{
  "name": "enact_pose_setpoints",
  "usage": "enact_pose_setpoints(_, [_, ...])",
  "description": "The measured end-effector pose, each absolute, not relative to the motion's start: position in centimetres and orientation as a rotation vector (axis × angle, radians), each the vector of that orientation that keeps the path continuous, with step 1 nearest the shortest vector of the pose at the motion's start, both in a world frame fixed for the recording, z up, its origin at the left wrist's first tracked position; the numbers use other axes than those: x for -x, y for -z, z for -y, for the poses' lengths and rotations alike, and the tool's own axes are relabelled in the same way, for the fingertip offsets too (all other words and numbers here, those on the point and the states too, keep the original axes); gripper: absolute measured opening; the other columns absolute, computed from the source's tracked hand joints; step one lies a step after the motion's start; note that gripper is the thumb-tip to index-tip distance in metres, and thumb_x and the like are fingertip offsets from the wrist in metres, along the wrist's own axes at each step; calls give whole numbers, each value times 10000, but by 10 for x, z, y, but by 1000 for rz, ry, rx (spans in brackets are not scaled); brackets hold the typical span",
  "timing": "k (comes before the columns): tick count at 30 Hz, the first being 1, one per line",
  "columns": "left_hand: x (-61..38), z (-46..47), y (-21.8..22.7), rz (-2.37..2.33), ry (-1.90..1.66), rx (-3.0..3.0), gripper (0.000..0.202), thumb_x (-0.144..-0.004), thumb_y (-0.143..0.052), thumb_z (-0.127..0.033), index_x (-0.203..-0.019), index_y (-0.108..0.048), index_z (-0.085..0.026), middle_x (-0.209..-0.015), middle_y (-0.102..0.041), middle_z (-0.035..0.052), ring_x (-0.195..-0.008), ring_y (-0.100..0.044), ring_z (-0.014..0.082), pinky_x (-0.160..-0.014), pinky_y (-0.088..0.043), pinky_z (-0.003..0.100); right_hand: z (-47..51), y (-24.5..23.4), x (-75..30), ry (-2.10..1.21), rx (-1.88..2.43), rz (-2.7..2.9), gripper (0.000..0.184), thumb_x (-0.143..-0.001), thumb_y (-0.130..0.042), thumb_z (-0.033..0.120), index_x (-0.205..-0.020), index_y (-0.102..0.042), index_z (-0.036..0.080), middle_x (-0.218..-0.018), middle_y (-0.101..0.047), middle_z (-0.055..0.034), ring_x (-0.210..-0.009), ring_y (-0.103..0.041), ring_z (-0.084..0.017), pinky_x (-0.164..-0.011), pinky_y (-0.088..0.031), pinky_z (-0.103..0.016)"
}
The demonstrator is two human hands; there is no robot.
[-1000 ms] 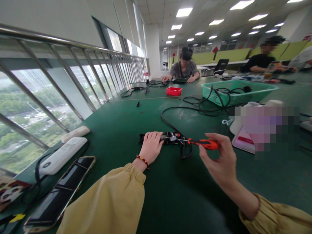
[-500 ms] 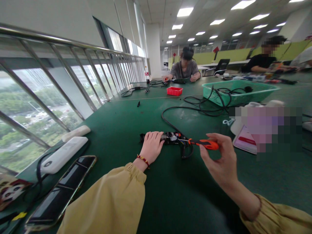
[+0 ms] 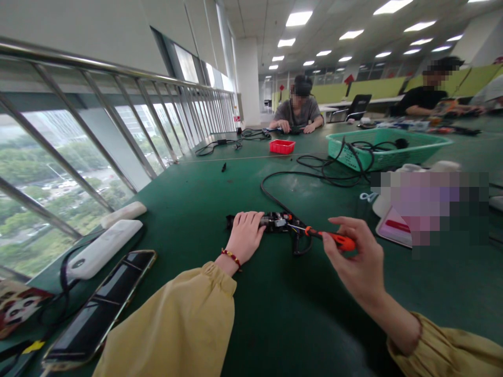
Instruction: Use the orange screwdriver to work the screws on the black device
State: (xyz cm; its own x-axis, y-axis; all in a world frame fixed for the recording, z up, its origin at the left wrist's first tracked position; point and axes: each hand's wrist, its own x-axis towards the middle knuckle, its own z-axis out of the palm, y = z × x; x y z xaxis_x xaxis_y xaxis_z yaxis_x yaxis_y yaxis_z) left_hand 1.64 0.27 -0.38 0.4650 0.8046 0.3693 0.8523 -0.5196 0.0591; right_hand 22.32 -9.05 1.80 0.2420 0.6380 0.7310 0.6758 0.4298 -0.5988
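Observation:
On the green table lies a black corded device [image 3: 271,222] with its casing open, showing a metallic cylinder, wires and small parts inside. My left hand [image 3: 246,232] is closed over its left part, pressing it against the table. Between the thumb and fingers of my right hand [image 3: 358,256] is a screwdriver [image 3: 336,240] with an orange and black handle. Its thin shaft points left into the open part of the device, beside the wires. The tip is too small to make out. A black cord [image 3: 271,191] runs from the device toward the back right.
A green basket [image 3: 424,156] with black cable stands at the back right, near a small red tray [image 3: 282,146]. To my left lie a phone [image 3: 100,309] and a white power bank [image 3: 104,250], beside the railing [image 3: 90,65]. Across the table, a person [image 3: 299,107] handles a dark object.
The screwdriver handle has tilted down and shifted slightly right with my right hand. My left hand and the device stay put. The person opposite has brought a hand inward.

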Motion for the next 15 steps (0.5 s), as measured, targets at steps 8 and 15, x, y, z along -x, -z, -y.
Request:
enact_pose_setpoints(8, [-17,-2,3,1471,532,2573,320,-895,-389,-269,-1175,-467,-135,-1139,-538,95,-1053,-451,226,-984,-290,399,92,-22,-223,-263,1325,1443,154,-815,-533,337,-853,-546,188,-469,-422,81,-369,-332,-63,-383,-267,-203])
enact_pose_setpoints(15, [-16,-4,5,1461,534,2569,320,-892,-401,-268,-1174,-471,-133,-1140,-537,93,-1057,-448,225,-983,-293,398,92,-22,-223,-336,1362,1355,166,-815,-521,347,-877,-545,195,-489,-400,76,-401,-373,-74,-408,-294,-202])
